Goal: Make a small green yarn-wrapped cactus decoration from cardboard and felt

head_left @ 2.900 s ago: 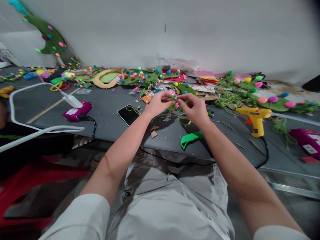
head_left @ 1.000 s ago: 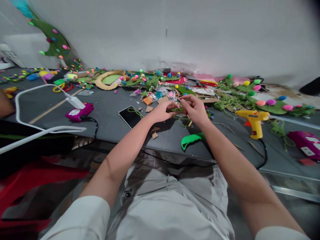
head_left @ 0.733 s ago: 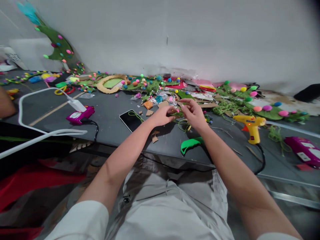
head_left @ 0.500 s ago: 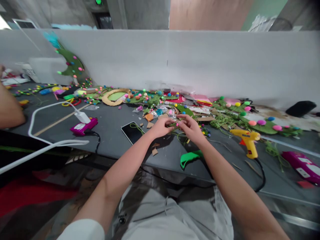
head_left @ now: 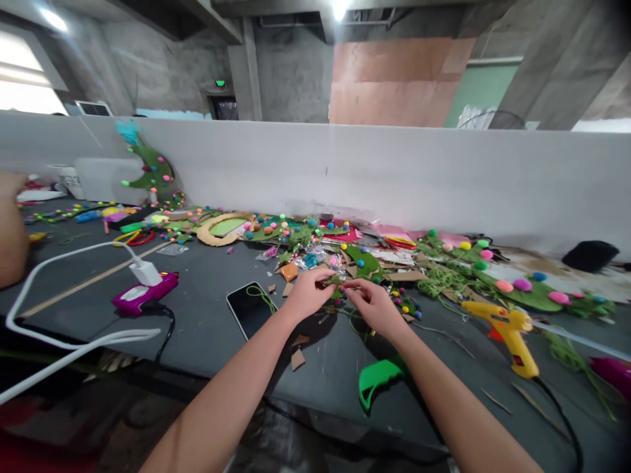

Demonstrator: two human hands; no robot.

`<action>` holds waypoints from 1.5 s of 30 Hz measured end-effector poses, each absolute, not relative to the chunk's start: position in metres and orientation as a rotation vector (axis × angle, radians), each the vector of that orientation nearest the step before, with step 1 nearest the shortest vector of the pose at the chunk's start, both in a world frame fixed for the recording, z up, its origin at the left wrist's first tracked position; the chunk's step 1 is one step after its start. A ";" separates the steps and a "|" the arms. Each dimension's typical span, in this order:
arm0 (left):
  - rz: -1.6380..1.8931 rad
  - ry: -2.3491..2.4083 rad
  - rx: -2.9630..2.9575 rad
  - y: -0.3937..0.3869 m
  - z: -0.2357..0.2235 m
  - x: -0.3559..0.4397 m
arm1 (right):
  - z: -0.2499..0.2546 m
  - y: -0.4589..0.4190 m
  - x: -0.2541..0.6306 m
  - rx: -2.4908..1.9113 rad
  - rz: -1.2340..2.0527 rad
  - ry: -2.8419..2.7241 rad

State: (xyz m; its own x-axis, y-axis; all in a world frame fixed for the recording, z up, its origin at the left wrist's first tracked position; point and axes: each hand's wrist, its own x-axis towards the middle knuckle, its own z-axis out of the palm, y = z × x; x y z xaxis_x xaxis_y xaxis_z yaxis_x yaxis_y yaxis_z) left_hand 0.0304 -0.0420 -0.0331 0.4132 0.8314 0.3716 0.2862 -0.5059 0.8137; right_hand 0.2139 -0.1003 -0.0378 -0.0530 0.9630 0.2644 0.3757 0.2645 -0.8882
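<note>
My left hand (head_left: pixel 310 293) is closed, its fingertips pinching a small green piece (head_left: pixel 337 282) that looks like felt or yarn, partly hidden by the fingers. Facing it, my right hand (head_left: pixel 373 303) has thumb and index finger together on a tiny pinkish-purple pom-pom (head_left: pixel 344 289) at the edge of that piece. Thin green yarn (head_left: pixel 352 322) loops on the table below both hands. Left of my left forearm lies a phone (head_left: pixel 249 307) with yarn across it. A green-handled tool (head_left: pixel 377 378), partly under my right forearm, lies near the table's front edge.
A yellow glue gun (head_left: pixel 507 332) lies at right with its cord. At left are a purple power strip (head_left: pixel 142 292) and white cable (head_left: pixel 64 251). Felt pieces with pom-poms, a cardboard ring (head_left: pixel 204 235) and scraps line the white partition (head_left: pixel 394 177). Another person's arm (head_left: pixel 12 230) shows far left.
My view has tilted up, showing the room beyond the partition. My right fingertips, lifted slightly off about a second ago, are back against the small green piece. My left hand keeps its pinch.
</note>
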 end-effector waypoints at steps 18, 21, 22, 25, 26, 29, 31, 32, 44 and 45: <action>1.054 0.946 2.109 -0.048 -0.031 0.031 | -0.032 -0.097 0.207 -1.278 0.946 -1.329; 1.063 0.997 2.136 -0.049 -0.031 0.030 | -0.033 -0.096 0.211 -1.331 0.895 -1.306; 1.065 1.012 2.144 -0.048 -0.031 0.029 | -0.033 -0.095 0.213 -1.335 0.875 -1.317; 1.078 1.026 2.168 -0.048 -0.031 0.029 | -0.033 -0.094 0.217 -1.325 0.833 -1.312; 1.086 1.025 2.180 -0.049 -0.031 0.029 | -0.033 -0.093 0.217 -1.324 0.850 -1.279; 1.116 0.982 2.234 -0.049 -0.031 0.029 | -0.029 -0.094 0.211 -1.307 1.005 -1.141; 1.145 0.927 2.277 -0.050 -0.031 0.029 | -0.028 -0.095 0.206 -1.266 1.082 -1.079; 1.166 0.903 2.294 -0.050 -0.031 0.030 | -0.028 -0.095 0.204 -1.250 1.098 -1.073; 1.147 0.952 2.126 -0.049 -0.035 0.032 | -0.038 -0.093 0.205 -1.196 0.878 -1.388; 1.138 0.939 2.121 -0.049 -0.036 0.032 | -0.039 -0.093 0.205 -1.200 0.818 -1.433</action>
State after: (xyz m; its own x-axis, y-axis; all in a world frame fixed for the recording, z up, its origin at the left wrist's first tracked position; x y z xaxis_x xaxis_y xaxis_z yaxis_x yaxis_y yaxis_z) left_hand 0.0325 -0.0485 -0.0364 0.3971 0.7845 0.4763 0.3184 -0.6045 0.7302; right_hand 0.2047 -0.0933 -0.0387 0.0501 0.9575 0.2840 0.2424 0.2642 -0.9335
